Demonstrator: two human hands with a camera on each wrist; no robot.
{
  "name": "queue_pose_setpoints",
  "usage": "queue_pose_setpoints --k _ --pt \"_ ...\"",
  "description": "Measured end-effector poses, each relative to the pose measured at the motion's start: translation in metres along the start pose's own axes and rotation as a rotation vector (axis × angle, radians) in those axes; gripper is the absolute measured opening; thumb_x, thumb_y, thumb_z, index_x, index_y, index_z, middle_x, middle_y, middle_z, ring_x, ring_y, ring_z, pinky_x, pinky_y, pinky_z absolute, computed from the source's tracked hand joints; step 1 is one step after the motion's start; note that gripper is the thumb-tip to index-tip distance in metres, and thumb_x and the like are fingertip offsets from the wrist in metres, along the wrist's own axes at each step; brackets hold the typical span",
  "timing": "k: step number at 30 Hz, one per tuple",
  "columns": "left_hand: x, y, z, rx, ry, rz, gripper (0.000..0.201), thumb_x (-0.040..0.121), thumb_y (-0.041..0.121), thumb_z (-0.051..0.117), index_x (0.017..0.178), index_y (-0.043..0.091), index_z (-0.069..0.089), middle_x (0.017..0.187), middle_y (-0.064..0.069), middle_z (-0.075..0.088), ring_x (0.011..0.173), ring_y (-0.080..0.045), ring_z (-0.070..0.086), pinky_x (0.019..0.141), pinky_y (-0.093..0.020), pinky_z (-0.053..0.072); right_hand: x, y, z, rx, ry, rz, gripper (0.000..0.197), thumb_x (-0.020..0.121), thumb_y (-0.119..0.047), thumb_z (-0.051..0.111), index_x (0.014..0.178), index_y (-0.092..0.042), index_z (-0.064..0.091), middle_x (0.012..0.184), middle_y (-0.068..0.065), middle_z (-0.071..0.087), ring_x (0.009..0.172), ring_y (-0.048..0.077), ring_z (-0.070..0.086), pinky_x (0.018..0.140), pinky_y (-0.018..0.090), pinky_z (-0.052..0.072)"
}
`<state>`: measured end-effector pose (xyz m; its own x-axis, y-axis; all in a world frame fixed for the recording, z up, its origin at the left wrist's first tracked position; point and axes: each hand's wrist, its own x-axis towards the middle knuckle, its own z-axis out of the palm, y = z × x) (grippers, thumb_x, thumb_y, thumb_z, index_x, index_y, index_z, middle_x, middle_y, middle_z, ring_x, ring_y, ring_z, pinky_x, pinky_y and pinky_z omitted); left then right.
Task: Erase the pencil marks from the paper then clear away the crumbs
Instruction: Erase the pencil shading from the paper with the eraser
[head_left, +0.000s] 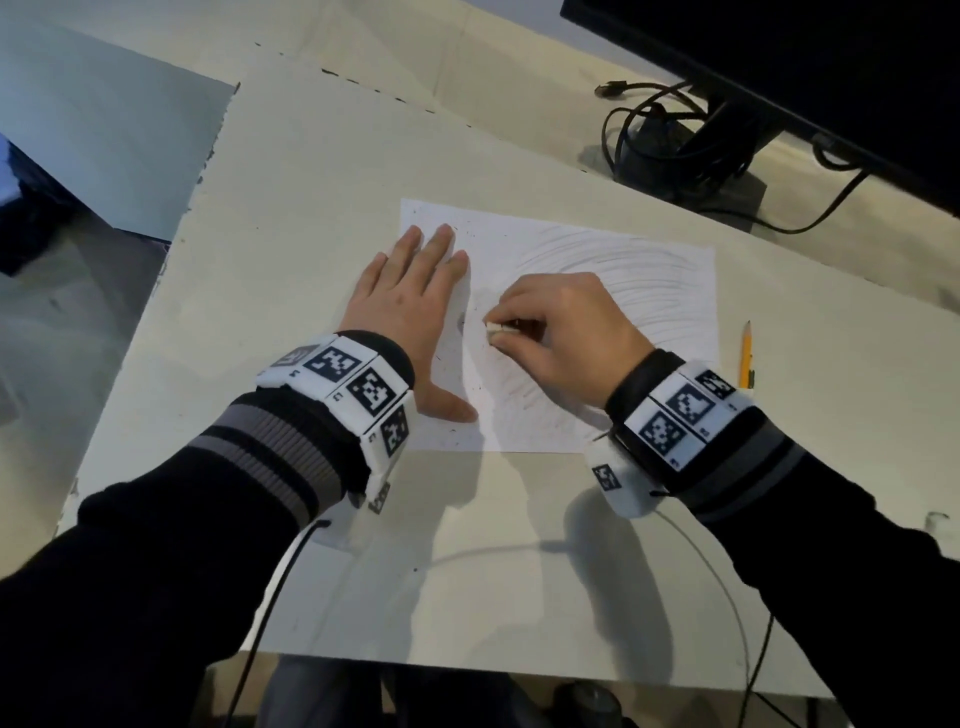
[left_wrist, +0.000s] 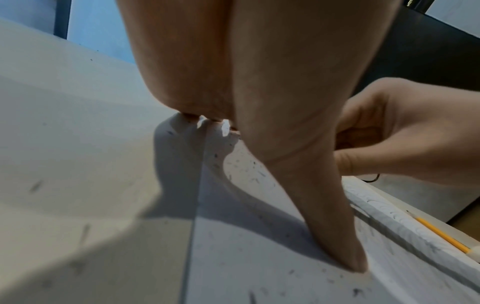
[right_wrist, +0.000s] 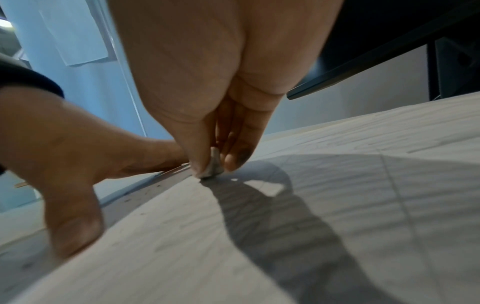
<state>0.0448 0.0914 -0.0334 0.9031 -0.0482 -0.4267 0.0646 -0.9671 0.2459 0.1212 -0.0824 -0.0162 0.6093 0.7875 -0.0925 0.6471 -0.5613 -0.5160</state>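
Note:
A white sheet of paper (head_left: 597, 249) lies on the table, covered with faint curved pencil strokes on its right part. My left hand (head_left: 415, 306) lies flat with straight fingers on the paper's left edge, thumb (left_wrist: 335, 226) pressing the sheet. My right hand (head_left: 561, 327) pinches a small white eraser (head_left: 493, 327) between thumb and fingers, its tip touching the paper near the middle. In the right wrist view the grey-smudged eraser (right_wrist: 214, 166) meets the sheet. Dark crumbs (left_wrist: 254, 176) speckle the paper's left side.
A yellow pencil (head_left: 746, 356) lies on the table (head_left: 311, 208) just right of the paper. A black monitor (head_left: 805, 62) on its stand (head_left: 691, 161) with tangled cables stands at the back right. The table's front edge runs close below my wrists.

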Motion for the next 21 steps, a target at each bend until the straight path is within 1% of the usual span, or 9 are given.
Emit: queue_pose_setpoints --k 2,4,6,8,11,14,16,20,21 --pt "0.0 0.0 0.0 0.006 -0.008 -0.004 0.149 0.055 0.079 0.074 0.154 0.014 -0.016 0.16 -0.002 -0.029 0.148 -0.024 -0.024 0.119 -0.04 -0.011 -0.005 -0.001 0.005 0.025 0.031 0.0 0.01 0.084 -0.018 0.076 0.093 -0.014 0.077 0.087 -0.005 0.071 0.077 0.009 0.063 0.075 0.026 0.052" --pt "0.0 0.0 0.0 0.007 -0.013 -0.009 0.15 0.054 0.079 0.075 0.154 0.014 -0.017 0.16 -0.002 -0.029 0.148 -0.024 -0.024 0.118 -0.04 -0.011 -0.014 -0.006 0.007 0.05 -0.036 0.001 0.01 0.083 -0.018 0.077 0.092 -0.014 0.077 0.084 -0.006 0.07 0.075 0.008 0.063 0.072 0.025 0.051" --pt "0.0 0.001 0.0 0.0 -0.012 -0.007 0.149 0.054 0.079 0.075 0.154 0.014 -0.016 0.16 -0.002 -0.029 0.148 -0.024 -0.024 0.119 -0.04 -0.01 -0.009 -0.006 0.002 0.046 -0.096 0.048 0.011 0.083 -0.024 0.077 0.093 -0.018 0.077 0.081 -0.01 0.069 0.072 0.005 0.061 0.072 0.024 0.051" --pt "0.0 0.001 -0.001 -0.01 -0.01 0.002 0.149 0.054 0.079 0.074 0.154 0.014 -0.015 0.16 -0.002 -0.029 0.149 -0.024 -0.023 0.119 -0.04 -0.009 0.003 -0.001 -0.004 0.02 -0.064 0.082 0.012 0.083 -0.029 0.076 0.093 -0.021 0.077 0.081 -0.012 0.069 0.073 0.002 0.061 0.074 0.023 0.052" --pt "0.0 0.0 0.0 -0.006 -0.001 -0.002 0.15 0.053 0.08 0.074 0.155 0.014 -0.014 0.161 -0.003 -0.028 0.149 -0.024 -0.022 0.12 -0.041 -0.008 0.009 0.0 -0.001 0.007 0.014 0.064 0.01 0.084 -0.024 0.075 0.092 -0.02 0.076 0.08 -0.015 0.065 0.073 0.002 0.059 0.075 0.021 0.05" --pt "0.0 0.0 0.0 -0.002 -0.013 -0.004 0.15 0.053 0.081 0.073 0.154 0.014 -0.015 0.16 -0.002 -0.029 0.149 -0.024 -0.024 0.12 -0.041 -0.009 -0.011 -0.009 0.008 0.017 -0.041 0.001 0.009 0.084 -0.019 0.075 0.092 -0.014 0.076 0.083 -0.007 0.069 0.076 0.009 0.062 0.075 0.025 0.051" --pt "0.0 0.001 0.0 -0.003 -0.015 -0.009 0.15 0.053 0.08 0.073 0.154 0.014 -0.016 0.16 -0.002 -0.029 0.148 -0.024 -0.024 0.12 -0.041 -0.009 -0.012 -0.009 0.007 0.027 -0.057 -0.011 0.01 0.084 -0.02 0.075 0.093 -0.014 0.076 0.085 -0.005 0.07 0.078 0.01 0.064 0.076 0.028 0.052" --pt "0.001 0.001 -0.001 0.003 -0.018 -0.012 0.149 0.054 0.079 0.075 0.154 0.015 -0.015 0.16 -0.002 -0.029 0.148 -0.024 -0.024 0.12 -0.041 -0.008 0.01 0.007 -0.001 -0.023 0.108 0.045 0.011 0.084 -0.021 0.075 0.093 -0.015 0.077 0.086 -0.005 0.07 0.078 0.009 0.063 0.077 0.029 0.053" --pt "0.0 0.001 -0.001 0.01 -0.02 -0.015 0.149 0.054 0.079 0.075 0.154 0.015 -0.015 0.16 -0.002 -0.029 0.148 -0.024 -0.024 0.12 -0.041 -0.008 0.009 0.007 -0.001 -0.023 0.115 0.048 0.011 0.084 -0.021 0.075 0.093 -0.015 0.077 0.085 -0.005 0.07 0.077 0.008 0.062 0.077 0.028 0.053"
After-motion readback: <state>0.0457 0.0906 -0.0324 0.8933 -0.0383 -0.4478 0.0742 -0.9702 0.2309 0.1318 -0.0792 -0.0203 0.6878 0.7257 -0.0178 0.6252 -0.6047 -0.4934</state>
